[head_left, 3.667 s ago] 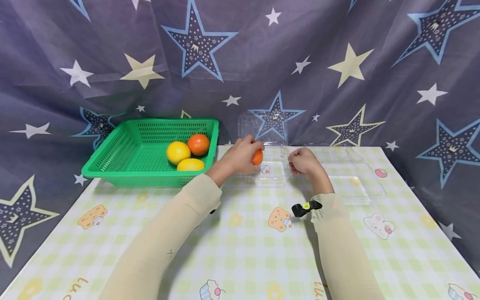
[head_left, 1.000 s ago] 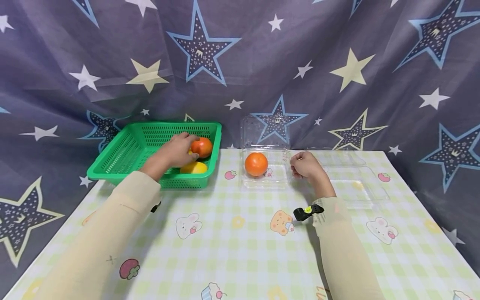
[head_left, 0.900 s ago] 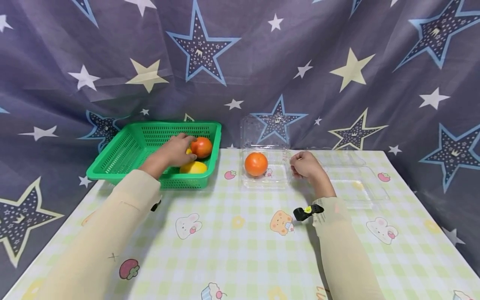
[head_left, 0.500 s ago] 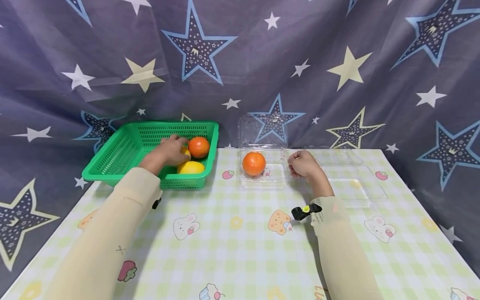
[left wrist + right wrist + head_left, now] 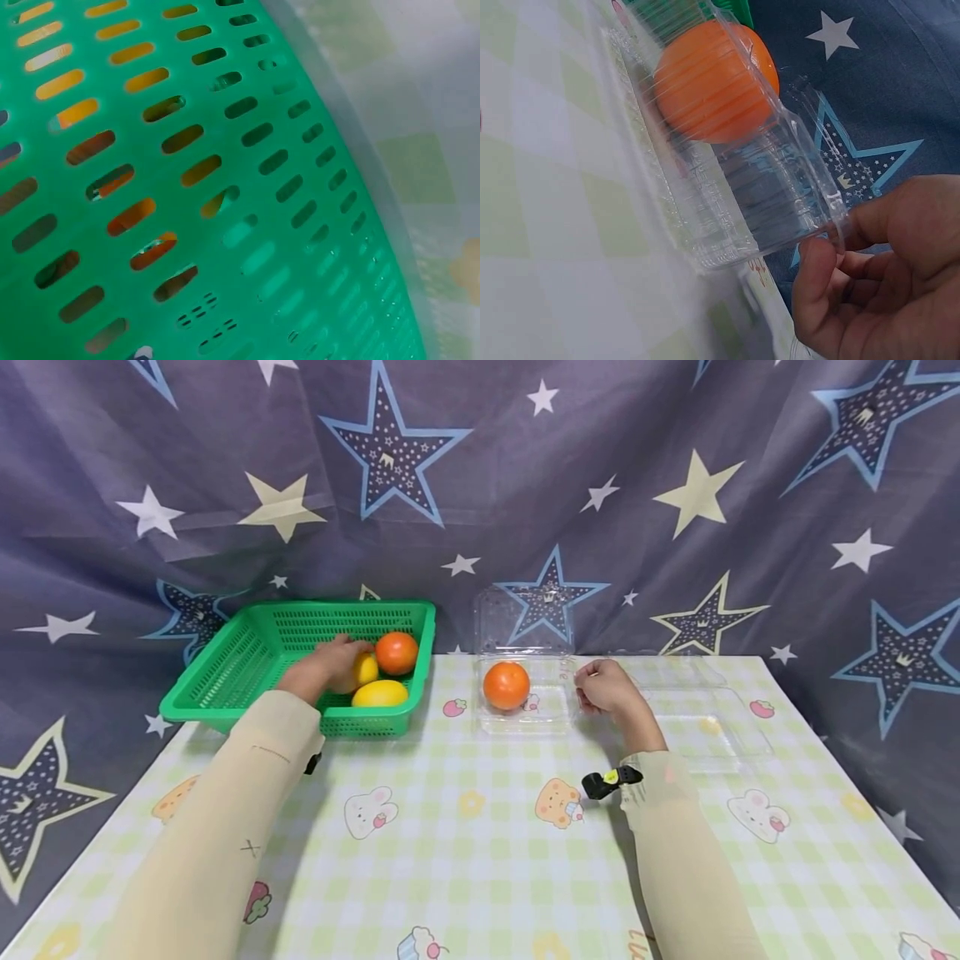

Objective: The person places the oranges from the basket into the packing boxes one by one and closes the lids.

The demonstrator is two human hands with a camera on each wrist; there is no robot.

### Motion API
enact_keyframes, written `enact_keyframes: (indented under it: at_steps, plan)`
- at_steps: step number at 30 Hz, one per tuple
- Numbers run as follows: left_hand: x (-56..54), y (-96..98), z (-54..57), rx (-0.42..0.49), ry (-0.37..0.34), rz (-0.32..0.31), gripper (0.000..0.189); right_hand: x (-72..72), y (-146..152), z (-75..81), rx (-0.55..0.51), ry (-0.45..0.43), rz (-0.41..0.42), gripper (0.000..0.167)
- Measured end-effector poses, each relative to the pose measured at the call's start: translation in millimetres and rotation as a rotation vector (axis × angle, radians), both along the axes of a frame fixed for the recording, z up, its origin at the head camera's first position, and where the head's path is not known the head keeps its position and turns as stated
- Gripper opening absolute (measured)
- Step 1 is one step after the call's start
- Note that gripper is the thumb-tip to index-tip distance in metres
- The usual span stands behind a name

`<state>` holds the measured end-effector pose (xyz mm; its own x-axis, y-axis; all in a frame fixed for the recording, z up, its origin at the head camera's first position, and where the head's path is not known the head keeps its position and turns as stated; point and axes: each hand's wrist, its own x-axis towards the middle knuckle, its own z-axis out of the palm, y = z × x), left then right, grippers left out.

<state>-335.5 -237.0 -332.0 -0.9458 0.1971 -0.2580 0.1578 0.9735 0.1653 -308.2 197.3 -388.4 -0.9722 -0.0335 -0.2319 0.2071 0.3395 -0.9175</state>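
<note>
Gripping rear yellow fruit [image 5: 367, 669] in green basket [image 5: 367, 725] now w/ L hand [image 5: 327, 667], pinching clear box [image 5: 769, 199] rim w/ R hand [image 5: 604, 686]! Fruit-wise, prob. light, firm, slick-skinned: best cupped gently @ widest pt.

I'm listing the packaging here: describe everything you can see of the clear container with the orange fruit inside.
The clear container looks like thin, shiny plastic with ribbed walls. Its lid stands raised at the back, leaving it open. It sits on the checked tablecloth, right of the green basket. One orange fruit lies in its left part, and the right hand pinches the container's rim on the right side.
</note>
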Motion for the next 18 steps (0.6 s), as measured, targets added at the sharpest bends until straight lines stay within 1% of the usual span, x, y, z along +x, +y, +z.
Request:
enact_keyframes:
  at_steps: [6, 11, 18]
  plan:
    - [-1.0, -1.6, 0.6, 0.016, 0.007, 0.000, 0.062, 0.1, 0.3, 0.5, 0.004, 0.011, -0.001, 0.019]
    - [-2.5, -3.2, 1.1, -0.005, 0.020, -0.038, 0.052, 0.8, 0.1, 0.8, 0.007, 0.011, 0.007, 0.026]
    - [0.3, -5.1, 3.2, -0.038, -0.021, -0.058, 0.049, 2.0, -0.7, 1.6, 0.008, 0.010, 0.007, 0.027]
